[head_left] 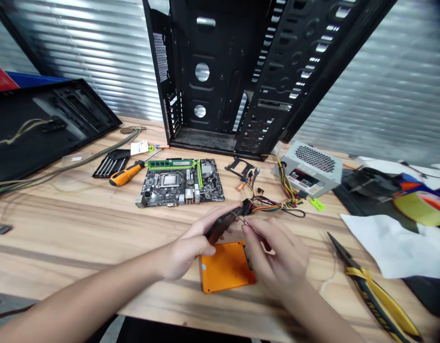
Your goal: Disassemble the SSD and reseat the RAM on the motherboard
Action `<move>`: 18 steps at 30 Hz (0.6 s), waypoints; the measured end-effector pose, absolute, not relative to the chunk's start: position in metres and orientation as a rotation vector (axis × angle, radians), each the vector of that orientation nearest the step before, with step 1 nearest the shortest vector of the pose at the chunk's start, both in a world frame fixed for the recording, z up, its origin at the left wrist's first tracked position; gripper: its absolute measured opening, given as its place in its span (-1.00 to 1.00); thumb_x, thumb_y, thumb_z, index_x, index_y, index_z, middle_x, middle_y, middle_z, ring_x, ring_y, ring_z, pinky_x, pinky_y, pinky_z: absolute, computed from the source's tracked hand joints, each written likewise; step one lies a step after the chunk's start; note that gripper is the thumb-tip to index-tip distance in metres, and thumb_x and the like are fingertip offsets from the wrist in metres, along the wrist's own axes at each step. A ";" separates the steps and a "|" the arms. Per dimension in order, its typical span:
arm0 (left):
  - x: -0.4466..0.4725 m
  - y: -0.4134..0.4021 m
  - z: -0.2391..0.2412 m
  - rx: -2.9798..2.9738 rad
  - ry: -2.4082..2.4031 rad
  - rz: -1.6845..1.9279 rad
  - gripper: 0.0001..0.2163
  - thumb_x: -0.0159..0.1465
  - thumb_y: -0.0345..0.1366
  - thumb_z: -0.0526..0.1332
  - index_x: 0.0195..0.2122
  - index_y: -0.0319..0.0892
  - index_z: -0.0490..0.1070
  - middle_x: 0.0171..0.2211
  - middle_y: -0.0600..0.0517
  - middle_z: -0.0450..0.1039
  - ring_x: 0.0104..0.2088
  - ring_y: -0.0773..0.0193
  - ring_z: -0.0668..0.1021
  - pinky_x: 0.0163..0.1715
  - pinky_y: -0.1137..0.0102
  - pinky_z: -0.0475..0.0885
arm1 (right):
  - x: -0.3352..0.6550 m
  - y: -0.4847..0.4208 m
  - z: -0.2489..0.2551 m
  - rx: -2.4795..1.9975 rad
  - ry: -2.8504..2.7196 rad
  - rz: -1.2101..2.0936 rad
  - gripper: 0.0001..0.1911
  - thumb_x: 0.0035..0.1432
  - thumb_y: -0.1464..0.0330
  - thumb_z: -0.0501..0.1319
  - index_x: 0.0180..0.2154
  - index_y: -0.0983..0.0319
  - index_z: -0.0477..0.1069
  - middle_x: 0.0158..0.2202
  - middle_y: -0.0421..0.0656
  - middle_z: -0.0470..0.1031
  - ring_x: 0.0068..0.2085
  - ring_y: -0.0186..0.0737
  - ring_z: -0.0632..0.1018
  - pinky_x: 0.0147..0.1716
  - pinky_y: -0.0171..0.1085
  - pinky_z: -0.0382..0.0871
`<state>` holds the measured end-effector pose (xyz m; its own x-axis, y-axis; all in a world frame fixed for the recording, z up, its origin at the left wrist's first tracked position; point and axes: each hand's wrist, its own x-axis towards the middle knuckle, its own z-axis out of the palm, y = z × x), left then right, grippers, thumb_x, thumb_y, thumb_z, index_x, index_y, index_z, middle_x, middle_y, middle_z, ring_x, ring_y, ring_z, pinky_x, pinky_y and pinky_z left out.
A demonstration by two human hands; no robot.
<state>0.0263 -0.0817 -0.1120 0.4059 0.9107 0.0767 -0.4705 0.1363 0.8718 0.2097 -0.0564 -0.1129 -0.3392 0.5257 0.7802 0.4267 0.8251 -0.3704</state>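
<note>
My left hand (pixel 189 250) is closed around a dark, flat, box-shaped part (pixel 220 226) and holds it tilted on edge above the table. My right hand (pixel 282 257) pinches a thin metal tool (pixel 239 218), like a small screwdriver. Its tip reaches the far upper end of the dark part; most of its handle is hidden in my fingers. Just below both hands, an orange 2.5-inch drive (pixel 227 267) lies flat on the wood. Beyond the dark part, a bundle of cables with black connectors (pixel 257 205) touches or nearly touches its end.
A motherboard (pixel 180 183) lies ahead, with an orange screwdriver (pixel 127 173) and a bit set (pixel 110 163) to its left. The black PC case (pixel 220 71) stands behind. At right are a power supply (pixel 309 169), white paper (pixel 387 243) and yellow-black pliers (pixel 373 290).
</note>
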 end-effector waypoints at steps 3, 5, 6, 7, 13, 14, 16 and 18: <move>0.020 -0.080 -0.115 1.216 0.579 1.056 -0.36 0.04 -0.48 0.13 0.21 0.01 0.29 0.28 0.08 0.17 0.29 -0.07 0.13 0.26 0.09 -0.01 | 0.210 -0.056 -0.109 -0.658 -1.987 0.119 -0.71 0.10 0.61 0.21 -0.12 0.27 0.42 -0.37 -0.10 0.52 -0.46 -0.33 0.45 -0.52 -0.35 0.31; 0.015 -0.078 -0.114 1.376 0.616 1.036 -0.44 0.16 -0.40 0.18 0.23 0.01 0.27 0.27 0.00 0.18 0.27 -0.08 0.18 0.25 0.08 0.02 | 0.211 -0.056 -0.108 -0.633 -1.989 0.110 -0.71 0.09 0.62 0.22 -0.13 0.28 0.43 -0.40 -0.11 0.51 -0.49 -0.34 0.44 -0.54 -0.36 0.30; 0.014 -0.077 -0.113 1.453 0.647 1.039 -0.47 0.19 -0.34 0.21 0.22 -0.01 0.27 0.26 -0.04 0.20 0.26 -0.09 0.21 0.25 0.08 0.03 | 0.211 -0.056 -0.107 -0.626 -1.985 0.105 -0.71 0.09 0.61 0.22 -0.13 0.28 0.43 -0.42 -0.12 0.50 -0.50 -0.34 0.44 -0.55 -0.36 0.29; 0.013 -0.076 -0.112 1.524 0.682 1.047 -0.48 0.20 -0.28 0.24 0.22 -0.02 0.28 0.24 -0.07 0.22 0.24 -0.09 0.24 0.25 0.08 0.03 | 0.211 -0.057 -0.107 -0.620 -1.979 0.098 -0.71 0.08 0.61 0.22 -0.14 0.27 0.44 -0.44 -0.13 0.49 -0.51 -0.34 0.43 -0.56 -0.36 0.29; 0.021 -0.073 -0.112 1.562 0.797 1.262 -0.35 0.11 0.14 0.25 0.14 -0.14 0.40 0.07 -0.17 0.35 0.11 -0.11 0.33 0.23 0.10 0.04 | 0.214 -0.057 -0.105 -0.597 -1.981 0.082 -0.79 0.08 0.59 0.21 -0.22 0.28 0.46 -0.49 -0.14 0.48 -0.53 -0.32 0.44 -0.57 -0.34 0.31; 0.022 -0.073 -0.113 1.549 0.808 1.285 -0.35 0.10 0.15 0.25 0.13 -0.14 0.41 0.06 -0.17 0.36 0.10 -0.10 0.33 0.23 0.11 0.04 | 0.214 -0.057 -0.104 -0.592 -1.991 0.077 -0.81 0.08 0.59 0.22 -0.24 0.28 0.46 -0.49 -0.13 0.48 -0.53 -0.31 0.45 -0.56 -0.34 0.31; 0.024 -0.073 -0.115 1.569 0.805 1.288 -0.36 0.11 0.14 0.25 0.14 -0.12 0.39 0.06 -0.17 0.35 0.09 -0.09 0.33 0.23 0.14 0.04 | 0.214 -0.056 -0.103 -0.577 -2.013 0.063 -0.83 0.08 0.59 0.22 -0.25 0.30 0.46 -0.49 -0.11 0.48 -0.52 -0.30 0.45 -0.55 -0.32 0.32; 0.024 -0.074 -0.115 1.602 0.791 1.288 -0.37 0.13 0.12 0.24 0.15 -0.11 0.38 0.08 -0.16 0.35 0.10 -0.07 0.33 0.22 0.15 0.05 | 0.215 -0.056 -0.102 -0.565 -2.031 0.054 -0.83 0.07 0.59 0.22 -0.26 0.30 0.45 -0.49 -0.11 0.48 -0.51 -0.30 0.45 -0.54 -0.32 0.32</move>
<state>0.0241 -0.0736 -0.1155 0.2507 0.8874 0.3869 -0.0561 -0.3857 0.9209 0.2145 -0.0557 -0.1017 -0.4042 0.4123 0.8165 0.3681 0.8905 -0.2674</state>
